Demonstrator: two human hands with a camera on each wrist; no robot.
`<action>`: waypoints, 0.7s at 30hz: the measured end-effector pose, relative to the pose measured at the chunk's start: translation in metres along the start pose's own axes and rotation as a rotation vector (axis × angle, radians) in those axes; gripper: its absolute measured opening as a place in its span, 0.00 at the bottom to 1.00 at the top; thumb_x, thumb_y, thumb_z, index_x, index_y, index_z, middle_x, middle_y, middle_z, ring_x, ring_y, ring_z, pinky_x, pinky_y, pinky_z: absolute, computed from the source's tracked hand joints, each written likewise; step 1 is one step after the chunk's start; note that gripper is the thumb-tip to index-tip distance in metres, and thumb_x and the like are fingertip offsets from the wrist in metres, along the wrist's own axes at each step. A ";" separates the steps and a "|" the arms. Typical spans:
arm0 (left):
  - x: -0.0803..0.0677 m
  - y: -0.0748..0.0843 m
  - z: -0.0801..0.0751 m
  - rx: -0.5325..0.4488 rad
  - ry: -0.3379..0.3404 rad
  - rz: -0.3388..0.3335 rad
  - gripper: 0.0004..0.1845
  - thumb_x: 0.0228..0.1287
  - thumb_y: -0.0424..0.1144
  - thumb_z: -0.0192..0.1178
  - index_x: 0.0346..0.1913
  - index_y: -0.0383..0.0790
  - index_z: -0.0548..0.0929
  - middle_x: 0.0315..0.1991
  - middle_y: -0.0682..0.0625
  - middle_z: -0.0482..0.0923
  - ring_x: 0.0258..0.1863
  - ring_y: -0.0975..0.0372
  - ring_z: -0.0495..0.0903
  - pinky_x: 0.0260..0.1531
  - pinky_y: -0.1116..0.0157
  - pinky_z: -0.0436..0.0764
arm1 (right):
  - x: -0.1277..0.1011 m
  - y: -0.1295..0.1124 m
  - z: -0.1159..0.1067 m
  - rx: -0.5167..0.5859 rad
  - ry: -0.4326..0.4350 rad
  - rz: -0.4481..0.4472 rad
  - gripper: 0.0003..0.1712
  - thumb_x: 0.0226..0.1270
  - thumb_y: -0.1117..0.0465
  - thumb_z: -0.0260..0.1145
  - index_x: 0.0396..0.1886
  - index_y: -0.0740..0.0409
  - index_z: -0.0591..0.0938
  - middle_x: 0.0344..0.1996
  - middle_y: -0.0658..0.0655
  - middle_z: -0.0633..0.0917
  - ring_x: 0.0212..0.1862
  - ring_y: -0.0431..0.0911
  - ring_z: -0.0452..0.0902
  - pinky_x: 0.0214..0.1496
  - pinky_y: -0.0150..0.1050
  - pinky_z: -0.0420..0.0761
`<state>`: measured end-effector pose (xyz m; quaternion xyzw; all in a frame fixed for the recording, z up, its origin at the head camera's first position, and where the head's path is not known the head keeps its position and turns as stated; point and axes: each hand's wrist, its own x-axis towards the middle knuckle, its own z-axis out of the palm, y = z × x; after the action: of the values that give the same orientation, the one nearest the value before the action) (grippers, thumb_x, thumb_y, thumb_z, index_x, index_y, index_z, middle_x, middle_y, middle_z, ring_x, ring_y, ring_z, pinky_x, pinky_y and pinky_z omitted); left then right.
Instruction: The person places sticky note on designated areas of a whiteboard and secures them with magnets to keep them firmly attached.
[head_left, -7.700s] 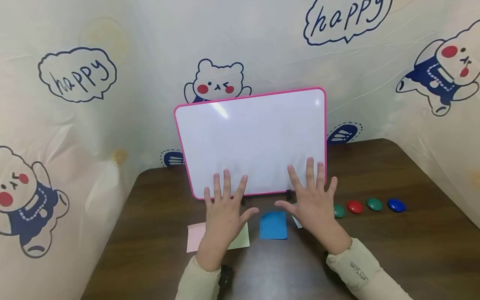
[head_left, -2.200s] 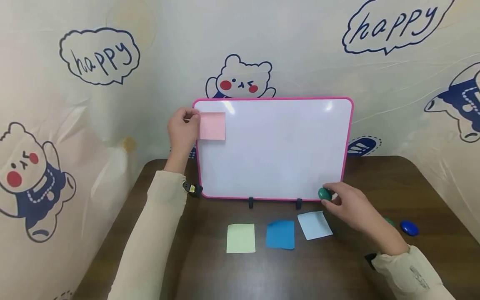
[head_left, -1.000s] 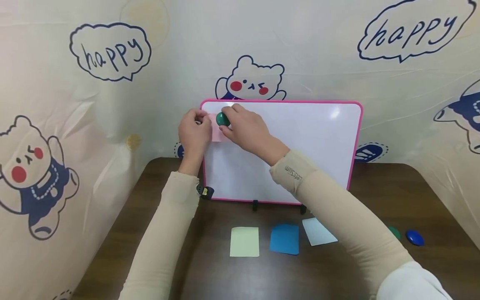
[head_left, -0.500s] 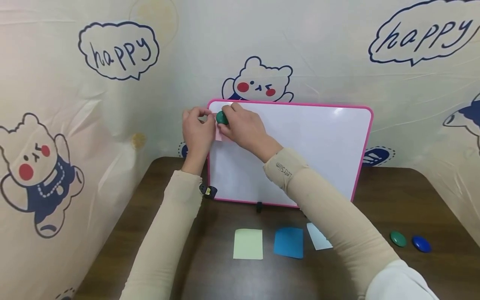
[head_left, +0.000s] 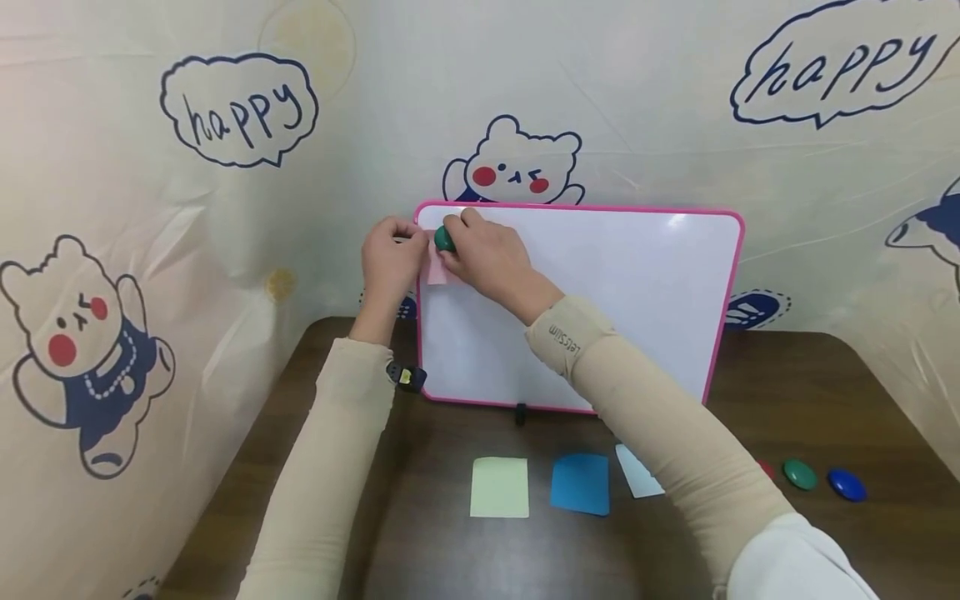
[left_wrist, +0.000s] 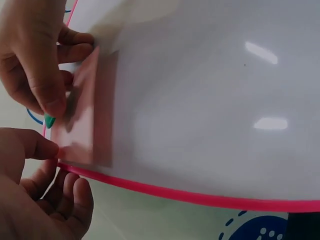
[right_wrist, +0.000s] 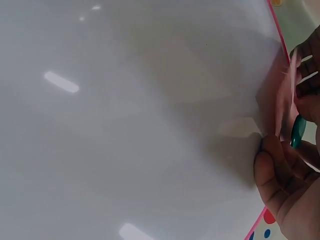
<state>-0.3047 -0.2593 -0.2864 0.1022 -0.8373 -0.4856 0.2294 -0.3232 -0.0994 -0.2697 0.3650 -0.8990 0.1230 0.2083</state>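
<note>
At the upper left corner of the pink-rimmed whiteboard (head_left: pixel 600 325), my left hand (head_left: pixel 393 268) pinches the left edge of a pink sticky note (head_left: pixel 437 271). My right hand (head_left: pixel 491 257) holds a round green magnet (head_left: pixel 444 239) between thumb and fingers, over the upper part of that note. In the left wrist view the note (left_wrist: pixel 82 125) stands slightly off the board, its darker reflection or shadow beside it. The right wrist view shows the magnet (right_wrist: pixel 298 131) edge-on against the note (right_wrist: pixel 286 95), with fingers of both hands close around it.
On the brown table (head_left: pixel 450 558) lie a pale green note (head_left: pixel 499 487), a blue note (head_left: pixel 581 485) and a light blue note (head_left: pixel 637 473), partly under the right sleeve. To the right are a green magnet (head_left: pixel 800 474), a blue magnet (head_left: pixel 847 485) and a mostly hidden red one (head_left: pixel 766 469).
Earlier both hands were spread before the board. The left hand has brought the pink note from table to board; the right has picked up a green magnet and carried it left to the note.
</note>
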 end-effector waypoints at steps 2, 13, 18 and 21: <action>0.001 0.000 -0.002 0.003 -0.018 -0.002 0.11 0.70 0.43 0.58 0.45 0.38 0.81 0.45 0.46 0.77 0.39 0.56 0.75 0.35 0.62 0.81 | 0.000 0.000 0.001 -0.006 -0.009 -0.003 0.24 0.73 0.48 0.64 0.59 0.59 0.77 0.43 0.56 0.79 0.38 0.44 0.77 0.42 0.35 0.81; 0.001 -0.001 -0.002 0.017 -0.026 -0.004 0.12 0.71 0.45 0.60 0.48 0.40 0.81 0.46 0.46 0.78 0.40 0.56 0.76 0.39 0.63 0.84 | 0.002 -0.002 0.006 -0.078 -0.007 -0.001 0.25 0.74 0.49 0.63 0.63 0.58 0.75 0.43 0.57 0.78 0.33 0.44 0.76 0.38 0.34 0.81; 0.001 0.001 0.000 0.023 -0.020 -0.012 0.11 0.72 0.45 0.60 0.48 0.41 0.81 0.46 0.47 0.78 0.40 0.56 0.76 0.38 0.63 0.83 | 0.003 -0.005 0.007 -0.128 -0.005 -0.007 0.25 0.74 0.50 0.64 0.62 0.60 0.74 0.43 0.58 0.79 0.32 0.45 0.77 0.36 0.35 0.82; 0.001 0.001 -0.001 0.022 -0.021 -0.014 0.11 0.73 0.45 0.60 0.48 0.42 0.81 0.46 0.47 0.78 0.40 0.57 0.76 0.38 0.63 0.83 | 0.004 -0.005 0.008 -0.157 0.009 -0.018 0.24 0.74 0.51 0.64 0.60 0.61 0.75 0.42 0.59 0.79 0.31 0.46 0.77 0.35 0.35 0.82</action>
<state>-0.3051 -0.2597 -0.2848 0.1057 -0.8443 -0.4789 0.2159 -0.3245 -0.1085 -0.2740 0.3551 -0.9016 0.0516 0.2415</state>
